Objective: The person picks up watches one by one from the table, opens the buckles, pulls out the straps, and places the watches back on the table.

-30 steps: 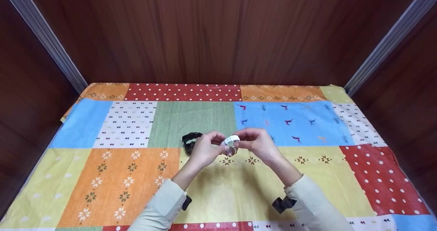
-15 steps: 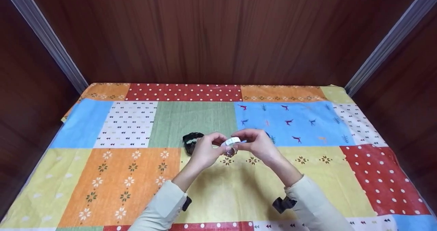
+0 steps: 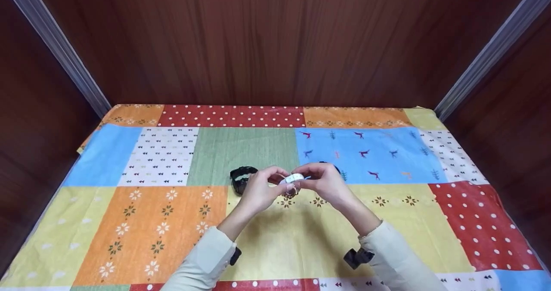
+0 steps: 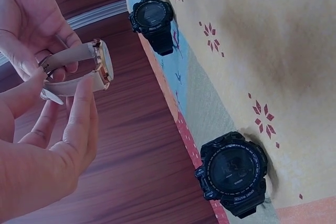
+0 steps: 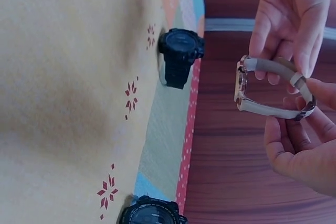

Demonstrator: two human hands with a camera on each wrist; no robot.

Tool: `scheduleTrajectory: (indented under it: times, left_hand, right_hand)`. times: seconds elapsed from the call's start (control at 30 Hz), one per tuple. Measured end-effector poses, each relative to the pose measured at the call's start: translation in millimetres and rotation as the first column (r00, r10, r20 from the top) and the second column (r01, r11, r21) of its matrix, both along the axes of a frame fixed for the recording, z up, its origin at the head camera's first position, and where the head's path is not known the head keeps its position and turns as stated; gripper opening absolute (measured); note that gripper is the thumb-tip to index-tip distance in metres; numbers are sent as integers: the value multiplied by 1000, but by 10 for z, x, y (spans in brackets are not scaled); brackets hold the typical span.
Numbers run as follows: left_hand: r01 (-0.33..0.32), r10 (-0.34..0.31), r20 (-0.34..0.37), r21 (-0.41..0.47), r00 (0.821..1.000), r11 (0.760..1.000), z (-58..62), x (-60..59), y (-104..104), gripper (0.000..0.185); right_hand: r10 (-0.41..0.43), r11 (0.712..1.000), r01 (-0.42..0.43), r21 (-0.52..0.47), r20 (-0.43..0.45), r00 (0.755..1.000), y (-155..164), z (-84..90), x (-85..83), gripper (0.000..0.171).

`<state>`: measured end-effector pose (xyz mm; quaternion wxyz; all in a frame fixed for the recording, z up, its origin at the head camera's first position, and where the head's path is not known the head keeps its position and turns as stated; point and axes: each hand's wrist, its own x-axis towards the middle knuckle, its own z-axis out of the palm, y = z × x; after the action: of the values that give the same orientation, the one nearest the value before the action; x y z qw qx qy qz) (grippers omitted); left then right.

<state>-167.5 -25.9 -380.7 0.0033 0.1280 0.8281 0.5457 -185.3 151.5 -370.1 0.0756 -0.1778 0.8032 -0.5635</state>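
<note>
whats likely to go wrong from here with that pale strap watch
A slip seems the likeliest: the pale-strapped watch is held above the patchwork cloth by the fingers of the left hand and right hand, so it could drop.
Its strap is bent into a loop, so pulling hard might crease it.
Two black watches lie close by on the cloth; a lowered hand might knock one.

Left hand (image 3: 260, 190): you pinch the white-strapped watch (image 3: 294, 178)
Right hand (image 3: 328, 184): you pinch its other side
Black watch (image 3: 238, 185): partly covered by your left hand
Dark object (image 3: 337, 169): mostly hidden behind your right hand
Patchwork cloth (image 3: 284, 248): spread beneath your hands
Brown panels (image 3: 258, 45): ahead and on both sides
</note>
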Motion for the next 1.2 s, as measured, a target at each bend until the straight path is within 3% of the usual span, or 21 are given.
scheduleTrajectory:
  times: [0.53,0.93,1.0,1.2]
  left_hand:
    - [3,-4,30,11,1000,1000,5,11,15,15]
    - [-24,22,-32,-51,999,998,72,33,15,9]
    - [-19,17,-36,-53,999,998,92,37,16,9]
    - [-9,6,-55,-56,998,998,119,33,14,8]
  right_hand:
    - [11,1000,-11,21,1,1000,18,-25,-11,18]
    - [85,994,-81,77,-45,995,24,28,-22,18]
    - [86,993,-82,84,-51,995,2,114,19,17]
    - [52,995,-45,90,-70,996,6,104,-4,15]
